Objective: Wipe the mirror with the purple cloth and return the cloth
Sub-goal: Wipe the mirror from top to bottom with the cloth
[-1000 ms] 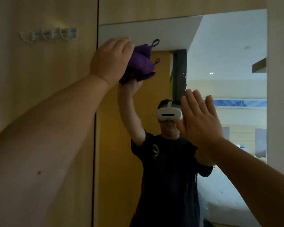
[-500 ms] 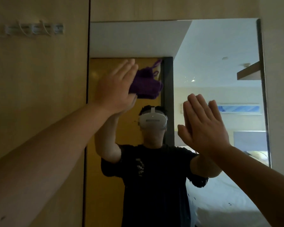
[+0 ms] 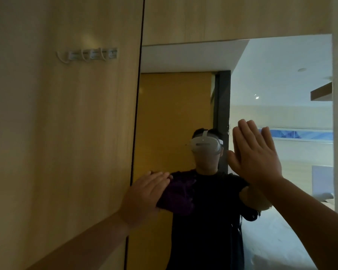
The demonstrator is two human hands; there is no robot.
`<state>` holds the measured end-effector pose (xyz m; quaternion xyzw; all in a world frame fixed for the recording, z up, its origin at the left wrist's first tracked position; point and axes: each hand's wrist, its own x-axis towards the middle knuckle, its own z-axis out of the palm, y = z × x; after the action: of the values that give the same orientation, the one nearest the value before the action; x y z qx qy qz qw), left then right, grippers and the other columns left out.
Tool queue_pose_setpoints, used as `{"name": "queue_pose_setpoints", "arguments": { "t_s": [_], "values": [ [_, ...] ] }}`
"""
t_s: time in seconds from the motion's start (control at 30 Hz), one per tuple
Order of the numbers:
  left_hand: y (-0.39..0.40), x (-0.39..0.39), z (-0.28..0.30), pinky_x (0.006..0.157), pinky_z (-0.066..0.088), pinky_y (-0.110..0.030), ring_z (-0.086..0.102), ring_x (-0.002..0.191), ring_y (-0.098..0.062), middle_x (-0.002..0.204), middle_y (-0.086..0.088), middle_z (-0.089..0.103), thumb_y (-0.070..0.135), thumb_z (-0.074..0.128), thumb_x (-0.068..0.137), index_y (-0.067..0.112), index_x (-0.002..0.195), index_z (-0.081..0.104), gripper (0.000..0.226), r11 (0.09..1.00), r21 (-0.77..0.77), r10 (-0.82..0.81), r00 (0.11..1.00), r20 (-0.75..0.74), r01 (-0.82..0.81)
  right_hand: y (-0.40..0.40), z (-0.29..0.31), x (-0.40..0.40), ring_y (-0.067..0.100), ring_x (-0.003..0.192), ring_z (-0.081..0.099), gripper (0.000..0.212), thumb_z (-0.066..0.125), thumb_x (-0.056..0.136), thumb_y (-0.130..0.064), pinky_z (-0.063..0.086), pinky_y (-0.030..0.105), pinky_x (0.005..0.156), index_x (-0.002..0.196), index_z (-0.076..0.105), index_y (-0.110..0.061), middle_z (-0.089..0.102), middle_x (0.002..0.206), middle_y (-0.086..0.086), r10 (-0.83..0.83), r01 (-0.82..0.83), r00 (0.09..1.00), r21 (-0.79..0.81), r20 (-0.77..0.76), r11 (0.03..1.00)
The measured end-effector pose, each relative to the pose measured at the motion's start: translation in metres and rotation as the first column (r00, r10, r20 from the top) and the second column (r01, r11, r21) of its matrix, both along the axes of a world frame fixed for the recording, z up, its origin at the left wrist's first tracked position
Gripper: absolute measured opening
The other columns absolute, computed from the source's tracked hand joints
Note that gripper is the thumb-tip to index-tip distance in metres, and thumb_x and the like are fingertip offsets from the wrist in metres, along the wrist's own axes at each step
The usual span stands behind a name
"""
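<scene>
A tall wall mirror (image 3: pixel 281 78) fills the right half of the head view, set in pale wood panelling. My left hand (image 3: pixel 144 197) presses the purple cloth (image 3: pixel 179 195) flat against the glass near the mirror's left edge, at chest height of the reflection. The cloth is dark and bunched, partly hidden behind my fingers. My right hand (image 3: pixel 256 152) is held up flat with its fingers together, palm toward the glass to the right of the reflected head, and holds nothing.
A row of white hooks (image 3: pixel 90 54) is fixed to the wood panel (image 3: pixel 66 133) left of the mirror. The mirror reflects a person in a dark shirt with a white headset, an orange door and a bed.
My left hand has swept the cloth down the glass from the mirror's top left to chest height. My right hand has stayed flat in about the same place.
</scene>
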<state>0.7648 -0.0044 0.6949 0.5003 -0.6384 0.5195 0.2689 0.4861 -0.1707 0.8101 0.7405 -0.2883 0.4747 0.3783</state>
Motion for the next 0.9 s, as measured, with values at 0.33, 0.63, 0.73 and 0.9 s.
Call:
{"name": "queue_pose_setpoints", "arguments": {
  "t_s": [0.33, 0.63, 0.73, 0.9],
  "values": [
    [0.031, -0.025, 0.284, 0.082, 0.055, -0.034, 0.064, 0.098, -0.017, 0.110, 0.001, 0.065, 0.027, 0.049, 0.099, 0.017, 0.117, 0.056, 0.021, 0.880, -0.472, -0.414, 0.389, -0.823, -0.062, -0.002, -0.002, 0.001, 0.026, 0.152, 0.010, 0.066, 0.031, 0.099, -0.050, 0.014, 0.055, 0.122, 0.151, 0.036, -0.009, 0.025, 0.162, 0.012, 0.039, -0.037, 0.998, -0.035, 0.043, 0.999],
    [-0.064, -0.069, 0.262, 0.123, 0.005, -0.046, 0.003, 0.151, -0.027, 0.164, -0.014, 0.005, 0.059, 0.026, 0.100, 0.008, 0.156, 0.007, 0.079, 0.958, -0.129, 0.233, 0.957, -0.175, -0.256, -0.009, -0.003, -0.001, 0.031, 0.148, 0.026, 0.061, 0.034, 0.099, -0.044, 0.025, 0.060, 0.117, 0.143, 0.048, -0.005, 0.038, 0.155, 0.015, 0.139, -0.127, 0.988, -0.164, 0.064, 0.978],
    [-0.061, -0.065, 0.243, 0.123, 0.007, -0.044, 0.006, 0.151, -0.025, 0.164, -0.012, 0.010, 0.058, 0.019, 0.100, 0.008, 0.156, 0.012, 0.075, 0.960, -0.154, 0.220, 0.971, -0.092, -0.232, -0.011, -0.004, 0.000, 0.030, 0.150, 0.020, 0.062, 0.032, 0.099, -0.046, 0.020, 0.058, 0.119, 0.145, 0.044, -0.005, 0.034, 0.158, 0.014, 0.132, -0.123, 0.990, -0.155, 0.046, 0.980],
    [-0.066, -0.070, 0.161, 0.122, 0.013, -0.046, 0.011, 0.150, -0.027, 0.162, -0.013, 0.016, 0.053, 0.027, 0.101, 0.006, 0.155, 0.019, 0.072, 0.971, -0.128, 0.200, 0.980, -0.018, -0.200, -0.015, -0.004, -0.003, 0.032, 0.147, 0.027, 0.056, 0.032, 0.102, -0.039, 0.023, 0.060, 0.117, 0.143, 0.047, -0.004, 0.038, 0.155, 0.017, 0.201, -0.184, 0.978, -0.207, 0.060, 0.961]
  ]
}}
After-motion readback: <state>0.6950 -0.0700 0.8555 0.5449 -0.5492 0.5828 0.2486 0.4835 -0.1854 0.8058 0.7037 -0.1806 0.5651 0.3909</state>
